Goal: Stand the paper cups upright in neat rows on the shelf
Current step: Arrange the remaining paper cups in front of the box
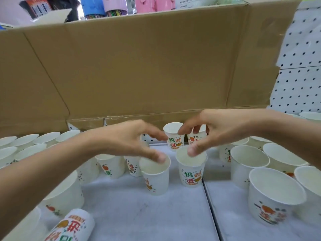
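In front of the cardboard box (139, 66), paper cups (276, 202) stand upright on the shelf (156, 214). One tipped cup (71, 226) lies on its side farthest from the box. The left hand (128, 141) is spread, thumb tip on the rim of a middle cup (155, 178). The right hand (220, 131) is spread too, fingers arched, thumb at the neighbouring cup (191, 173) (contact is blurred), fingertips over the back cups (173, 136) nearest the box.
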A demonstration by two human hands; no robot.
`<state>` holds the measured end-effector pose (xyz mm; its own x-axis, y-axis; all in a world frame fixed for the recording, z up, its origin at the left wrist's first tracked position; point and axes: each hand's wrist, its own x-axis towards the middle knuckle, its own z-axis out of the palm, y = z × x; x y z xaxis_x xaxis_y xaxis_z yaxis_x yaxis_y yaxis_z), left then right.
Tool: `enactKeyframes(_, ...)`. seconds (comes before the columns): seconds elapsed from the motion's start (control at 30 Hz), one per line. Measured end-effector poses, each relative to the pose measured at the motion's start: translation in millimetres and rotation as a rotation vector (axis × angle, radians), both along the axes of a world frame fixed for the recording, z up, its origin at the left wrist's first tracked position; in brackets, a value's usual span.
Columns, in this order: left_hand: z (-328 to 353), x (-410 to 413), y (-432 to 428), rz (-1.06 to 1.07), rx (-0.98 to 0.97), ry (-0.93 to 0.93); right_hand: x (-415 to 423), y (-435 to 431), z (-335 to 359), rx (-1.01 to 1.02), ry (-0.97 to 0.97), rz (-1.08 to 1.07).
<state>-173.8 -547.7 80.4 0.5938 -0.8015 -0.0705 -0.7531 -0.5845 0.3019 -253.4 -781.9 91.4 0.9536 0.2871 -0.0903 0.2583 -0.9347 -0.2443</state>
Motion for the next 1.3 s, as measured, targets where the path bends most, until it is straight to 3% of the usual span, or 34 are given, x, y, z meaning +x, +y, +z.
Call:
enactKeyframes(0.13, -6.0, -12.7, 5.5, -0.023, 0.235, -0.171, -5.6, 19.6, -11.3, -0.173, 0.025, -0.008)
enactKeyframes(0.4, -21.4, -2.4, -34.5, 0.151, 0.072, -0.274, 4.8, 7.2, -16.4, -0.16, -0.092, -0.207)
enactKeyframes(0.53, -30.9, 6.4, -55.3, 0.243, 0.085, -0.344, 10.2, 1.8, -18.9, -0.162, -0.096, -0.315)
enactKeyframes(1.0, -41.7, 6.3, -79.7, 0.308, 0.087, -0.564, 17.3, -4.3, -28.9, -0.157, -0.104, -0.342)
enactKeyframes(1.13, -34.6, 6.2, -72.5, 0.313, 0.084, -0.497, 11.3, -3.0, -26.6, -0.142, -0.141, -0.331)
enactKeyframes(1.3, -3.6, 11.4, -6.7, 0.286, -0.117, -0.306, 10.5, 24.4, -16.5, -0.064, -0.245, -0.156)
